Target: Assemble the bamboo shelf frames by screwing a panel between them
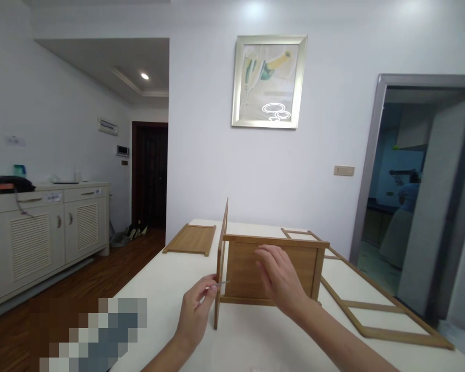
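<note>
My left hand [197, 305] is closed in a pinch on a thin metal rod [223, 282], like a hex key. It is at the near edge of an upright narrow wooden frame [220, 258], seen almost edge-on. A brown wooden panel [244, 268] with raised rails stands on its long side, meeting that frame at its left end. My right hand [281, 276] is in front of this panel, fingers loosely bent and apart from the thumb, holding nothing that I can see. Whether its fingertips touch the panel I cannot tell.
A second wooden panel [191, 239] lies flat at the back left of the white table [170, 276]. Along the right side lies a long open wooden frame [375, 305] with crossbars. A person [405, 217] is beyond the doorway at right. White cabinets [42, 227] line the left wall.
</note>
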Available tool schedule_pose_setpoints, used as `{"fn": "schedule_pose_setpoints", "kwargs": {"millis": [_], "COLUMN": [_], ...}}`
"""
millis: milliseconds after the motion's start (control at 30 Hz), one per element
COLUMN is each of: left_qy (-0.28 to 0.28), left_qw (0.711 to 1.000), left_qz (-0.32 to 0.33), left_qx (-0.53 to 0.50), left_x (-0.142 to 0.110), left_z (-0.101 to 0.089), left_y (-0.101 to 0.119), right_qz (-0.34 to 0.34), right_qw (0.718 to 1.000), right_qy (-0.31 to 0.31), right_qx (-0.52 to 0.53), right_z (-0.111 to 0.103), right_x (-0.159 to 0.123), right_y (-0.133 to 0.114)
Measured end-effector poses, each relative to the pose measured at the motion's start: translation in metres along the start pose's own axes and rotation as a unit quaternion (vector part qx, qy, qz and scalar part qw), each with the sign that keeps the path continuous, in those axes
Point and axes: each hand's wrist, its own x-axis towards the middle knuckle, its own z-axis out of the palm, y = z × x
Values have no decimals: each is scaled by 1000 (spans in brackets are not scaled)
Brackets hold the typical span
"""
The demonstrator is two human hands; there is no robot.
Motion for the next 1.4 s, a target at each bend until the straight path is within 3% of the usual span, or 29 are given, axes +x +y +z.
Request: {"fn": "schedule_pose_setpoints", "kwargs": {"millis": [133, 267, 400, 567, 767, 933, 1133, 1400], "left_qy": [-52, -74, -11, 79, 47, 35, 12, 10], "left_qw": [997, 995, 994, 988, 997, 996, 994, 993], "left_qz": [-12, -18, -35, -61, -52, -39, -50, -65], "left_qx": [-53, -71, -102, -122, -25, 72, 98, 103], "left_x": [-6, -9, 0, 30, 65, 87, 90, 90], "left_z": [5, 8, 4, -5, -2, -6, -12, -7], "left_y": [6, 17, 33, 47, 67, 86, 87, 78], "right_qz": [34, 48, 47, 61, 70, 92, 91, 85], "right_qw": [999, 998, 997, 995, 990, 985, 986, 987], "right_qy": [13, -22, -21, -32, -83, -80, -73, -77], "right_qx": [9, 38, 57, 71, 92, 124, 120, 117], "right_z": [16, 27, 29, 24, 16, 19, 23, 23], "right_x": [39, 42, 36, 43, 53, 56, 55, 55], "right_y": [-22, -31, -32, -33, -29, -23, -22, -22]}}
